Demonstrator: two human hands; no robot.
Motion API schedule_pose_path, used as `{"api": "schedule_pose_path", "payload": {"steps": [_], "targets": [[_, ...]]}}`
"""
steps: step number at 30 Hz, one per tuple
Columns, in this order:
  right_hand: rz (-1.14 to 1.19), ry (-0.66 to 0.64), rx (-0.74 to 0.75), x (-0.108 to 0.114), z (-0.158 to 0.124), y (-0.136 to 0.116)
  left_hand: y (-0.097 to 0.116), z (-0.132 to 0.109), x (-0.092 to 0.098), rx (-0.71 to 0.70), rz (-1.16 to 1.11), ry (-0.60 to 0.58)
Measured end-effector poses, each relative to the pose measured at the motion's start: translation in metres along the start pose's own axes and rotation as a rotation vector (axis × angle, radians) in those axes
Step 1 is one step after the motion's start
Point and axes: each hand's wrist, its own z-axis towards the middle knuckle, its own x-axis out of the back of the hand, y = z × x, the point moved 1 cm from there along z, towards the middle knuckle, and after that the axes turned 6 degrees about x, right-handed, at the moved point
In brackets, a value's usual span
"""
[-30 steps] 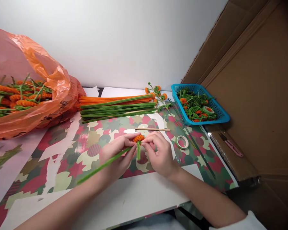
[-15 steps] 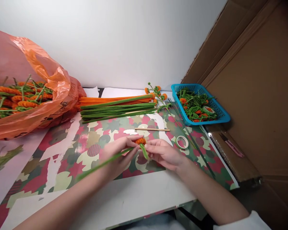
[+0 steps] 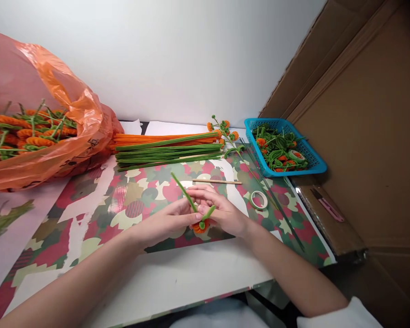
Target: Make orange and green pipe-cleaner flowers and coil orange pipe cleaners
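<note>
Between my hands, above the patterned table covering, is an orange pipe-cleaner flower point(image 3: 201, 227) with green pipe-cleaner ends. One long green end points up and to the left; a shorter one sticks out to the upper right. My left hand point(image 3: 175, 217) pinches the flower from the left, thumb at its upper edge. My right hand point(image 3: 222, 210) is closed on it from the right, its thumb close to the green knot on the orange part. The fingertips behind the flower are partly hidden. Beyond the hands lies a thin wooden stick point(image 3: 217, 181).
An orange plastic bag point(image 3: 89, 123) of orange-green pieces stands left. Orange and green pipe cleaners point(image 3: 167, 154) lie at the back, beside a finished flower stem point(image 3: 237, 150). To the right are a blue basket point(image 3: 294, 173), a tape roll point(image 3: 258, 200), dark wires point(image 3: 283, 214) and a pink cutter point(image 3: 330, 206).
The flower has been turned over and sits lower, its orange part now facing down toward me. The long green end swung from the lower left to the upper left. Both hands drew closer together.
</note>
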Motion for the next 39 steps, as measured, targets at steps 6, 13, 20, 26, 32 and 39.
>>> {"api": "schedule_pose_path", "payload": {"steps": [6,13,20,26,32,39], "targets": [[0.234,0.002,-0.234,-0.003,-0.001,-0.004,0.004,-0.002,-0.002,0.094,0.014,-0.033],[0.225,0.353,-0.077,-0.005,0.003,0.002,-0.001,0.006,0.003,-0.055,-0.088,0.035],[-0.008,0.565,0.082,0.000,0.000,0.000,-0.002,-0.002,0.007,-0.266,0.049,0.269],[-0.058,0.449,0.237,-0.006,-0.005,-0.001,0.004,-0.003,0.004,-0.362,0.129,0.354],[-0.403,0.347,0.525,-0.007,-0.011,-0.009,0.006,-0.004,0.004,-0.354,0.096,0.402],[-0.486,0.244,0.633,-0.007,-0.010,-0.009,0.007,-0.005,0.003,-0.358,0.135,0.348]]}}
